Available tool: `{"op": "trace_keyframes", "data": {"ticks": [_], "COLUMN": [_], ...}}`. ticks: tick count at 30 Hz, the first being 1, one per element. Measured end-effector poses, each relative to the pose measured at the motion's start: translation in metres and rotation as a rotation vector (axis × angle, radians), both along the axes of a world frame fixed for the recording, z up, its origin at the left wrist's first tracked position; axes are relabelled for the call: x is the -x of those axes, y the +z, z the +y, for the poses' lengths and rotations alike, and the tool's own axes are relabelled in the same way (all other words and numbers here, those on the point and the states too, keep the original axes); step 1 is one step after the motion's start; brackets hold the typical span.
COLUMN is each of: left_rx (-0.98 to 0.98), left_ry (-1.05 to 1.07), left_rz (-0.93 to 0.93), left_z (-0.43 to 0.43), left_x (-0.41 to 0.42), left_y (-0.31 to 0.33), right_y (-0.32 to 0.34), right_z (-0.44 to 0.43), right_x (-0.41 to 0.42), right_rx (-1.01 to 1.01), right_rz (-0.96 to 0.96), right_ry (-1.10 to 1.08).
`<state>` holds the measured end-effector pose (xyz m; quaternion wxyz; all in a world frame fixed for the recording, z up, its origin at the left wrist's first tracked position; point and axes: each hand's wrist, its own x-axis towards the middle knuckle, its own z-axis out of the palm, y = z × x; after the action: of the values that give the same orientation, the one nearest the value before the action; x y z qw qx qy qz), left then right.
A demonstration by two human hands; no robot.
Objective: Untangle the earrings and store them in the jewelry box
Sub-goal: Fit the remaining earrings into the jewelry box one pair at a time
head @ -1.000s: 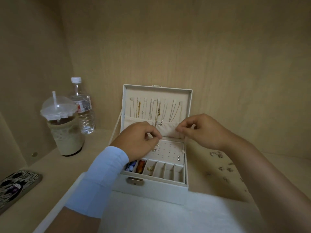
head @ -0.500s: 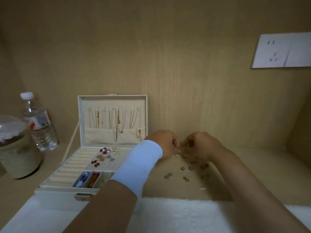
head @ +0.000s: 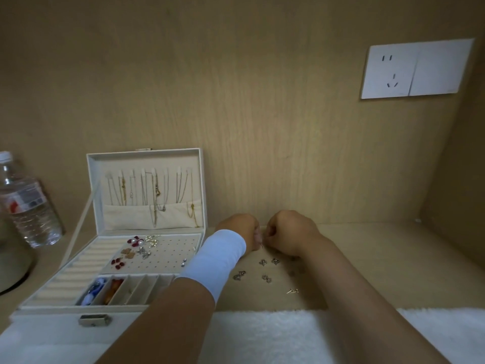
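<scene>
An open cream jewelry box (head: 44,305) stands at the left, with necklaces hanging in its lid and several earrings pinned on its perforated panel (head: 170,256). To its right, loose small earrings (head: 265,270) lie scattered on the wooden shelf. My left hand (head: 241,229), wearing a white wristband, and my right hand (head: 288,231) meet just behind them. The fingertips of both hands pinch a tiny earring (head: 262,244) between them; its detail is too small to make out.
A plastic water bottle (head: 26,206) stands at the far left beside a partly visible cup (head: 10,269). A white fluffy cloth (head: 262,334) covers the front edge. A wall socket (head: 414,69) sits on the back panel at upper right.
Both hands left the jewelry box and moved right to the loose earrings on the shelf. The view swung right with them, and the hands now pinch an earring together.
</scene>
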<state>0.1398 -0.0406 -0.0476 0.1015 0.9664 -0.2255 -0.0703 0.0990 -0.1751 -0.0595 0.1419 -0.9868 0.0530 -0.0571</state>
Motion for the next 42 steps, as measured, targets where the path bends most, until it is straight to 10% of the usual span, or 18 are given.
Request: {"op": "trace_keyframes", "data": {"ticks": [23,30,42], "left_rx": [0.197,0.435,0.361], "left_ry": [0.040,0.042,-0.061], "left_rz": [0.041,-0.105,-0.075], "left_z": [0.031,0.074,0.066], "left_x": [0.002,0.011,0.023], "left_y": [0.005,0.029,0.024], "right_y": [-0.004,0.008,0.026], "right_z": [0.013,0.028,0.023], "right_x": [0.000,-0.001,0.016], "right_rx": [0.000,-0.417,-0.212], "right_rz": [-0.112,-0.150,0.218], "right_ry": [0.058,0.130,0.287]}}
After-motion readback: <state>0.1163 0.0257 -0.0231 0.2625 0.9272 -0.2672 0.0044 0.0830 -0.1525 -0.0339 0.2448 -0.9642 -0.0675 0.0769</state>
